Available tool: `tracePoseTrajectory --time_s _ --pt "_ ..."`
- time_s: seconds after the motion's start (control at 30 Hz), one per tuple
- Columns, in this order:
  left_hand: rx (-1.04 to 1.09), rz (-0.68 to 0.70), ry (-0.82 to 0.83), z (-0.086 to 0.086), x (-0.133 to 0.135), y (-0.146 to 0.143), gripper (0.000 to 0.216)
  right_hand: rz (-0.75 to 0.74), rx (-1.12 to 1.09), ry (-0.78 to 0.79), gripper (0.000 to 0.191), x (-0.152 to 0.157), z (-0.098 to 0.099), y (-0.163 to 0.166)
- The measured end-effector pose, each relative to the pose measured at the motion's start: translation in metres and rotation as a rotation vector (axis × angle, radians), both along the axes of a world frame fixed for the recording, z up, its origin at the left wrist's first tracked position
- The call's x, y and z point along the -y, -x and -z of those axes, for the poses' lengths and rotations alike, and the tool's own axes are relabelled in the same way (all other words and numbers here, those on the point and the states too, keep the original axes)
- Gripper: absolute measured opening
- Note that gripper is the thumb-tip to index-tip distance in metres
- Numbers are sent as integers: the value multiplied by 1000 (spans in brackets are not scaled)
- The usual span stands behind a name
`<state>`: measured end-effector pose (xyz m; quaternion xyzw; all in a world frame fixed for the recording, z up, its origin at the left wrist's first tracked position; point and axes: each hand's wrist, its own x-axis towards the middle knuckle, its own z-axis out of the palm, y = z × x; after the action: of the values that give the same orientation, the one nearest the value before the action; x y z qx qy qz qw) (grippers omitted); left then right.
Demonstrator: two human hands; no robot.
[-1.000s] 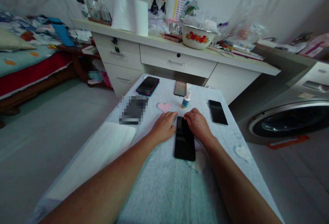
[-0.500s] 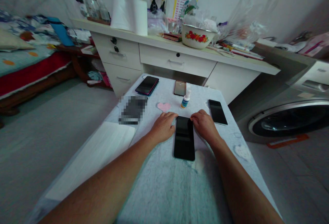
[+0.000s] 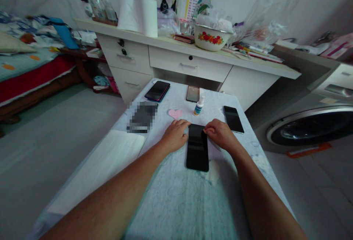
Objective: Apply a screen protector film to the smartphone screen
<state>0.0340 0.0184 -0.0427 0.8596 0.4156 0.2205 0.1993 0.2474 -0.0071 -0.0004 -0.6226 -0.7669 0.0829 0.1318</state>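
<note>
A black smartphone (image 3: 197, 151) lies face up on the cloth-covered table between my hands. My left hand (image 3: 174, 135) rests beside its upper left edge. Its fingertips touch the top corner, and the thumb is against the side. At the upper right edge is my right hand (image 3: 219, 132), its fingers curled and pinched together over the rim of the screen. Whatever is between those fingertips is too small to make out. Just beyond the phone stands a small white bottle (image 3: 198, 107) with a blue label.
Another phone (image 3: 233, 119) lies to the right and a dark phone (image 3: 157, 90) at the far left. A phone case (image 3: 193, 93) sits at the back edge. A blurred-out dark item (image 3: 142, 117) and white paper (image 3: 102, 166) are on the left. A desk (image 3: 190, 61) stands behind.
My right hand has shifted slightly left, so its fingertips now overlap the phone's upper right edge. My left hand and the phone have stayed nearly still.
</note>
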Motion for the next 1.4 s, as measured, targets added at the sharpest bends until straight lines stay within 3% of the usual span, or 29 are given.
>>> tracePoseTrajectory --time_s 0.33,0.97,1.4 --pt "0 -1 -5 0 -1 0 47 107 -4 -69 18 -5 10 2" --pt "-5 7 -22 1 -1 0 45 63 -7 -75 20 -2 14 24" --pt "4 8 -35 3 -1 1 42 -75 1 -34 20 5 8 54"
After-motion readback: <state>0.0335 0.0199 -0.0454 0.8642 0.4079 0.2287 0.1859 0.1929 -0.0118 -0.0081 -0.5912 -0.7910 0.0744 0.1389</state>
